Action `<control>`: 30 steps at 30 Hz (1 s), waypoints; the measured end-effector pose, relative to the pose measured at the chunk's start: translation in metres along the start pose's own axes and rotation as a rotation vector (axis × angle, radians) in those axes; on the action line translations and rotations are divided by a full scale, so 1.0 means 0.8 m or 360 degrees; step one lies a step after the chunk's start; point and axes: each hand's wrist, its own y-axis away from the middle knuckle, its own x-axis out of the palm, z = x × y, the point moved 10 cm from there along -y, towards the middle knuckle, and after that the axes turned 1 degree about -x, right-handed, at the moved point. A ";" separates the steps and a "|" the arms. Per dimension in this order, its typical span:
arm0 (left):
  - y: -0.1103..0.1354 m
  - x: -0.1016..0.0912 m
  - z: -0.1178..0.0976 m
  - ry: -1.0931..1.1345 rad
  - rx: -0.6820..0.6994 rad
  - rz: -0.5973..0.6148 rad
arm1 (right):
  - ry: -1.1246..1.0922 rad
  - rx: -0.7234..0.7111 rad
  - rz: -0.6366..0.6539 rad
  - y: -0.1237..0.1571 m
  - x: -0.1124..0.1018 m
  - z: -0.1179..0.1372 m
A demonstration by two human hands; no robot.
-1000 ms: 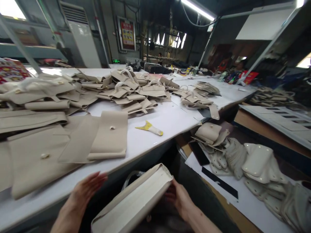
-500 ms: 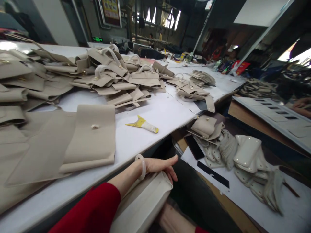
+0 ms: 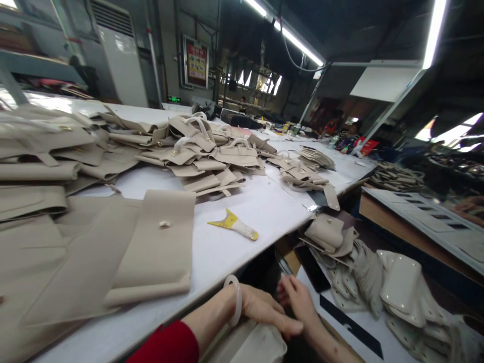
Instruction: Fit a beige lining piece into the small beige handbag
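Since half a second ago, the right hand (image 3: 298,302) has risen beside the left hand (image 3: 264,311), whose fingers lie flat on one bag (image 3: 260,345); right's fingers open.

Beige folded panel (image 3: 153,252) w/ small pale snap at centre; same beige on heaped bag pieces (image 3: 204,154), some w/ whitish handles. Table (image 3: 242,212): plain white top. Scraper tool (image 3: 234,226): yellow blade end, off-white handle. Sleeve (image 3: 170,345): solid red; bangle (image 3: 235,302): translucent white. Off-white piece (image 3: 260,348) under left hand (image 3: 264,312). Cream moulded parts (image 3: 401,282) at right; black strip (image 3: 350,327) on white board. Wall poster (image 3: 196,63): red & yellow.
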 end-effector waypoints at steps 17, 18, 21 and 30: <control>-0.024 0.019 0.024 0.0494 -0.0103 0.0171 | 0.1098 -0.0660 0.0520 -0.077 -0.017 0.127; -0.024 0.020 0.024 0.0504 -0.0102 0.0183 | 0.1052 -0.0606 0.0551 -0.053 -0.041 0.113; -0.025 0.023 0.025 0.0521 -0.0100 0.0178 | 0.0802 -0.0353 0.0676 0.027 -0.090 0.058; -0.011 0.017 0.013 0.0403 -0.0095 0.0073 | 0.0252 0.0417 0.0939 0.145 -0.017 -0.052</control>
